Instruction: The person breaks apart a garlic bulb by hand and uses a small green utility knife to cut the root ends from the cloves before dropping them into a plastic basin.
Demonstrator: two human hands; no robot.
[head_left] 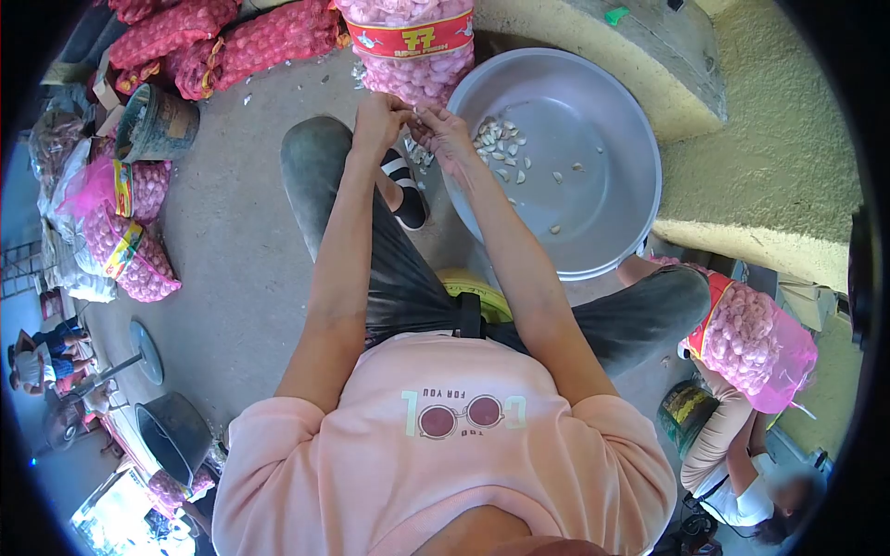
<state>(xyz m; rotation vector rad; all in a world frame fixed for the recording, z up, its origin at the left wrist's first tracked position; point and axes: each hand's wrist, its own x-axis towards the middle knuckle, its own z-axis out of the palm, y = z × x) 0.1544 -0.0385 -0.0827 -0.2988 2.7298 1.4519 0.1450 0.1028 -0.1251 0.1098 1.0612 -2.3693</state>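
Observation:
My left hand [378, 125] and my right hand [443, 134] meet fingertip to fingertip at the basin's left rim. Both are closed in a pinch on a small pale piece, which looks like a garlic clove; fingers cover most of it. Under my right forearm stands a wide grey plastic basin [607, 204]. Loose garlic cloves [501, 139] lie heaped at its left side, with a few scattered across the bottom. Just beyond my hands stands a full pink net bag of garlic [408, 69] with a red and yellow label. Garlic skins and bits [419, 153] lie on the floor below my hands.
More red net sacks [278, 42] and bags of garlic [148, 264] lie at the left, near a dark bucket [158, 122]. A concrete ledge [630, 56] borders the basin. At the right, a person [742, 491] sits near another garlic bag [742, 338]. A fan [146, 352] stands at left.

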